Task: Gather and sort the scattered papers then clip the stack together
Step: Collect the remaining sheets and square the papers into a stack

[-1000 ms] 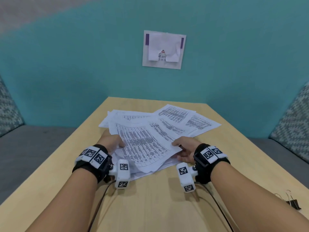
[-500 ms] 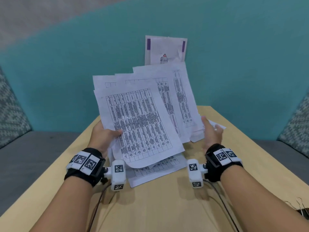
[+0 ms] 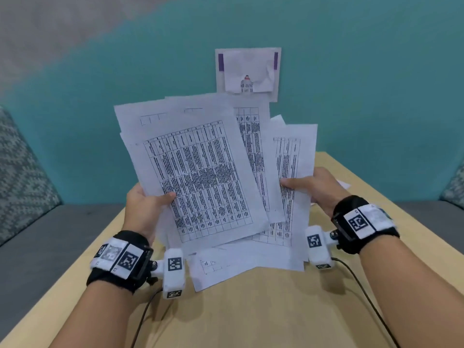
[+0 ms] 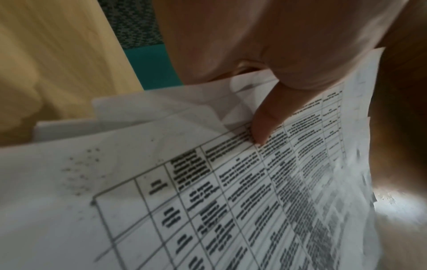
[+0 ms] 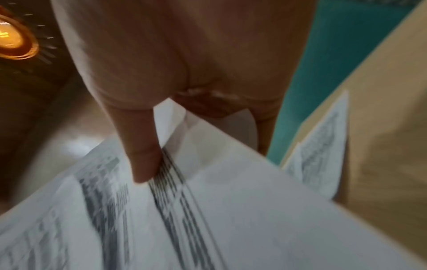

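Two broad surfaces frame everything: a teal wall [image 3: 364, 96] behind and a light wooden bench [image 3: 263, 310] running forward from it, with grey seating and patterned cushions [image 3: 20, 172] to either side. On the wall hangs a torn white notice [image 3: 248, 71] with purple strips at its upper corners. In front of it, lifted off the bench and tilted towards the head camera, is the fanned, uneven bundle of printed papers [image 3: 200, 177], each sheet carrying a dense black table; their edges are not squared, and the lower corners splay out just above the wood. One more printed sheet [image 5: 321, 157] lies on the bench beyond the right hand. The left hand [image 3: 143, 209] grips the bundle's left edge, thumb [image 4: 265, 124] pressed on the front sheet and fingers hidden behind. The right hand [image 3: 316, 189] pinches the right edge the same way, its thumb [image 5: 143, 155] flat on the print and the fingers curled out of sight at the back. Both wrists wear black bands with white marker blocks [image 3: 173, 270] and trailing cables [image 3: 364, 292].
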Tool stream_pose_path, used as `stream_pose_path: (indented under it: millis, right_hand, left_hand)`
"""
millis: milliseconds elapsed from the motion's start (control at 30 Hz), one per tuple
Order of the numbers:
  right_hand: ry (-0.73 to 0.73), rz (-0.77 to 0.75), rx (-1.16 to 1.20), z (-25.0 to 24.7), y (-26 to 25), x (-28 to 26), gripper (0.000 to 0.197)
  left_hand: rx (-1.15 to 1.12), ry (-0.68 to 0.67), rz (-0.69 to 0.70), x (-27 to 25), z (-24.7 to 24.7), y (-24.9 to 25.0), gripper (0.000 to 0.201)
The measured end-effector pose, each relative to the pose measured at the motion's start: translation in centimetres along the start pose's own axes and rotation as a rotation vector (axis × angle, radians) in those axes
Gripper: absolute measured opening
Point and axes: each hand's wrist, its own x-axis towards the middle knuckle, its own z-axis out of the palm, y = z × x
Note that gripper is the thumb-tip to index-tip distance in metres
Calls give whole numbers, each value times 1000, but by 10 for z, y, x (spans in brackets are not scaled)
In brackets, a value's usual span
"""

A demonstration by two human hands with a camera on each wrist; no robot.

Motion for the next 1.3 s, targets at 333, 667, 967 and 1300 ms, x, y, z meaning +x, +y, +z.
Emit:
stream_pose_path:
  millis: [333, 667, 967, 1300]
  right_hand:
    - [114, -191, 36, 25, -31, 17, 9]
    - [-16, -80, -196, -13, -13, 24, 33]
    - [-10, -130, -13, 12, -11, 28, 24]
    - [-19, -31, 3, 21, 8, 30, 31]
  left_hand:
    - [-29, 69, 58, -1, 6, -5, 44]
    - [14, 46, 27, -5, 13, -6, 39]
    - [111, 91, 36, -3, 14, -12, 31]
    - [154, 16, 38, -8, 18, -13, 35]
